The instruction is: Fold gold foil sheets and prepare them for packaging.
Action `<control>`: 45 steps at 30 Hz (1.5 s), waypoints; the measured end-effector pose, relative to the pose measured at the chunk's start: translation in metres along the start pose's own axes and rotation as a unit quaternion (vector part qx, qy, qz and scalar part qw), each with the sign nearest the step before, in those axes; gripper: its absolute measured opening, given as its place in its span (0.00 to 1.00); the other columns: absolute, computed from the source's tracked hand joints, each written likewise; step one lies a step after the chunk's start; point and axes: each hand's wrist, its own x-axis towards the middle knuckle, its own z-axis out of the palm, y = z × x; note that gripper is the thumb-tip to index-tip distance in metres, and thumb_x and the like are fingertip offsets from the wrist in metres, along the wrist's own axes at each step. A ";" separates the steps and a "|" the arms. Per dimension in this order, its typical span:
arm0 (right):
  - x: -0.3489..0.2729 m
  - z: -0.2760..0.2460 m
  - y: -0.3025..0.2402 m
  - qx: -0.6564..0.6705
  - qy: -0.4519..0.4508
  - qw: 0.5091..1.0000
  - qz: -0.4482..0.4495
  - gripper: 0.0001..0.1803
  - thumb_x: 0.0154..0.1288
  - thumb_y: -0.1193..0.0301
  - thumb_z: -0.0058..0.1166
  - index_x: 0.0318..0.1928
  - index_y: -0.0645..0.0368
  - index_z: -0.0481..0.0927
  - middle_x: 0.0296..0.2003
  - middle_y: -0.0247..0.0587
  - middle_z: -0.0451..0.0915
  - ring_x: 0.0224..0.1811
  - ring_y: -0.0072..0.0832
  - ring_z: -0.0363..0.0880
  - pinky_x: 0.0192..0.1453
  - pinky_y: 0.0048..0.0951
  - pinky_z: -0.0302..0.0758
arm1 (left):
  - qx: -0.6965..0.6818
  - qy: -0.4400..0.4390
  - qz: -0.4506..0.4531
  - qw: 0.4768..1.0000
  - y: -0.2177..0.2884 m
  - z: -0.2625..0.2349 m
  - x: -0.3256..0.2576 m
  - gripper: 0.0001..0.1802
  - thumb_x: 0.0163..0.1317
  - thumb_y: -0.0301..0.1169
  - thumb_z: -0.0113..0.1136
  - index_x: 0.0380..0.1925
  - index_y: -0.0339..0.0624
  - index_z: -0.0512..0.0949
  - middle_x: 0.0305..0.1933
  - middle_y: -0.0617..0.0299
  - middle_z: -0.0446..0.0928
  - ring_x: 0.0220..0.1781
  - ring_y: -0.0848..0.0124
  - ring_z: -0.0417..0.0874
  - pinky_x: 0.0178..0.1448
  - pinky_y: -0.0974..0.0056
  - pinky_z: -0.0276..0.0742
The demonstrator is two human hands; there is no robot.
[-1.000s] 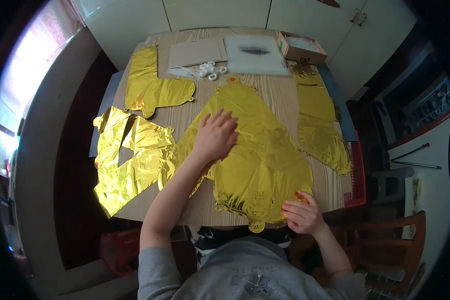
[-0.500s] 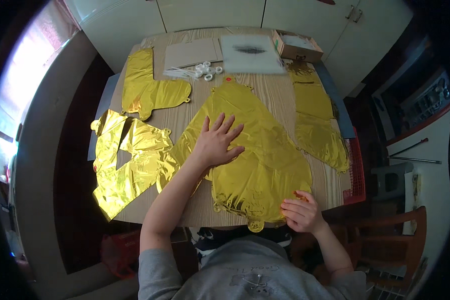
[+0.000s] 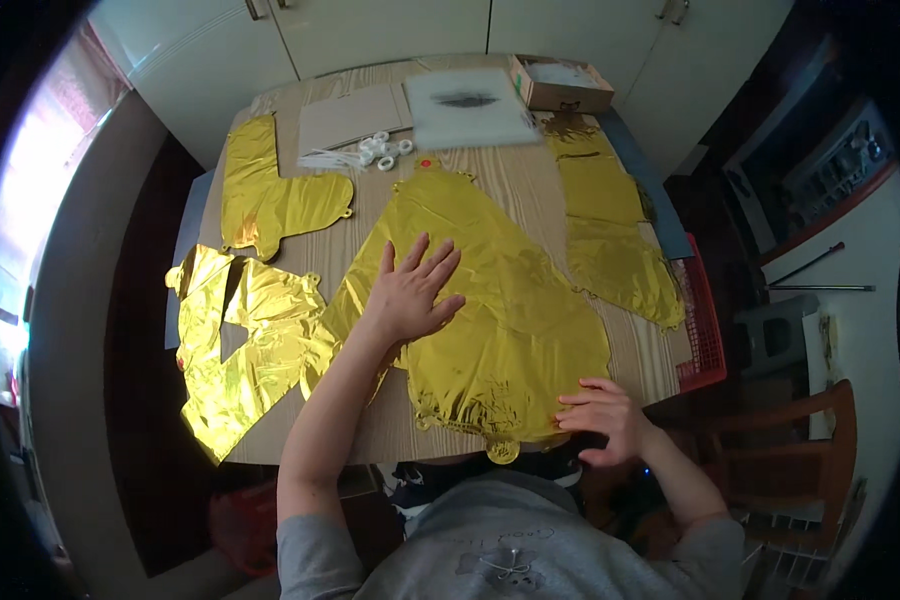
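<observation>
A large gold foil balloon (image 3: 500, 290), deflated and flat, covers the middle of the wooden table and reaches its near edge. My left hand (image 3: 410, 290) lies on its left part, palm down with fingers spread. At the balloon's near right corner rests my right hand (image 3: 605, 420), fingers apart and their tips on the foil; nothing shows between them. Left of the large balloon is a crinkled, shiny gold foil balloon (image 3: 260, 310), its edge meeting the large one. Another flat gold foil balloon (image 3: 295, 200) sits at the far left, and a folded one (image 3: 615, 230) along the right side.
At the back stand grey cardboard sheets (image 3: 355, 115), a translucent bag (image 3: 470, 120) and an open cardboard box (image 3: 565, 88). White ribbon rolls (image 3: 378, 150) lie beside thin white sticks (image 3: 328, 159). A red basket (image 3: 705, 320) and wooden chair (image 3: 830, 430) are at the right.
My right hand has loosened from a pinch at the balloon's near right corner and now spreads its fingers there. My left hand stays flat on the foil. The whole view has shifted slightly.
</observation>
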 end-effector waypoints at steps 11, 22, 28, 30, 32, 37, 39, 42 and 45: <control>0.158 -0.009 0.129 -0.088 0.018 0.961 0.262 0.31 0.54 0.57 0.62 0.54 0.58 0.70 0.51 0.50 0.73 0.53 0.45 0.72 0.57 0.41 0.70 | 0.012 -0.021 0.000 1.000 0.006 -0.009 0.002 0.33 0.63 0.56 0.44 0.68 0.64 0.60 0.74 0.63 0.55 0.76 0.51 0.51 0.72 0.32 0.41; 0.196 -0.033 0.123 0.135 -0.222 0.882 0.394 0.20 0.61 0.57 0.58 0.43 0.62 0.79 0.40 0.41 0.79 0.42 0.28 0.76 0.46 0.28 0.73 | -0.008 -0.023 -0.009 1.000 0.003 -0.014 -0.005 0.33 0.63 0.56 0.43 0.68 0.64 0.60 0.74 0.63 0.56 0.76 0.51 0.50 0.73 0.34 0.39; 0.148 -0.020 0.136 0.087 -0.113 0.985 0.092 0.14 0.61 0.66 0.53 0.43 0.62 0.79 0.51 0.45 0.75 0.57 0.40 0.70 0.62 0.38 0.65 | -0.016 -0.008 0.004 1.000 0.004 -0.004 0.000 0.34 0.64 0.58 0.42 0.68 0.61 0.61 0.73 0.63 0.57 0.76 0.53 0.50 0.73 0.34 0.38; 0.142 -0.012 0.123 -0.012 -0.075 0.996 0.047 0.13 0.60 0.69 0.53 0.43 0.60 0.79 0.51 0.45 0.76 0.55 0.44 0.72 0.62 0.41 0.66 | -0.017 0.005 -0.004 1.000 0.001 -0.002 -0.003 0.34 0.64 0.58 0.41 0.68 0.59 0.61 0.73 0.62 0.57 0.76 0.54 0.50 0.73 0.35 0.39; 0.150 -0.006 0.107 -0.042 -0.085 0.993 0.075 0.13 0.60 0.69 0.54 0.45 0.59 0.79 0.52 0.44 0.76 0.56 0.42 0.72 0.61 0.40 0.67 | -0.017 0.009 -0.009 1.000 -0.002 -0.001 -0.005 0.35 0.64 0.58 0.41 0.68 0.57 0.61 0.73 0.62 0.57 0.76 0.55 0.49 0.73 0.35 0.39; 0.153 0.014 0.109 -0.089 -0.027 0.995 0.021 0.21 0.61 0.65 0.56 0.54 0.57 0.76 0.59 0.43 0.73 0.63 0.39 0.69 0.64 0.40 0.66 | 0.006 -0.005 0.003 1.000 -0.003 -0.002 -0.002 0.37 0.63 0.59 0.41 0.67 0.52 0.62 0.74 0.63 0.55 0.76 0.55 0.49 0.73 0.35 0.38; 0.155 0.018 0.114 -0.101 -0.025 0.994 0.023 0.23 0.61 0.62 0.57 0.56 0.57 0.75 0.60 0.40 0.73 0.64 0.38 0.68 0.66 0.39 0.64 | 0.019 -0.016 0.004 1.000 -0.004 -0.003 -0.001 0.37 0.63 0.59 0.41 0.67 0.51 0.63 0.75 0.63 0.54 0.76 0.55 0.49 0.73 0.35 0.38; 0.158 0.016 0.117 -0.142 -0.062 0.987 0.052 0.30 0.61 0.55 0.56 0.60 0.57 0.73 0.63 0.38 0.69 0.68 0.36 0.62 0.69 0.41 0.59 | 0.016 0.007 0.007 1.000 -0.004 0.000 -0.003 0.36 0.63 0.59 0.41 0.59 0.44 0.71 0.74 0.64 0.54 0.76 0.56 0.50 0.73 0.35 0.39; 0.167 0.007 0.114 -0.184 -0.108 0.974 0.080 0.39 0.58 0.45 0.55 0.63 0.56 0.69 0.67 0.37 0.65 0.72 0.38 0.56 0.72 0.44 0.53 | -0.003 0.014 0.003 1.000 -0.003 -0.001 -0.002 0.36 0.63 0.59 0.40 0.57 0.42 0.73 0.74 0.65 0.55 0.76 0.57 0.50 0.73 0.35 0.40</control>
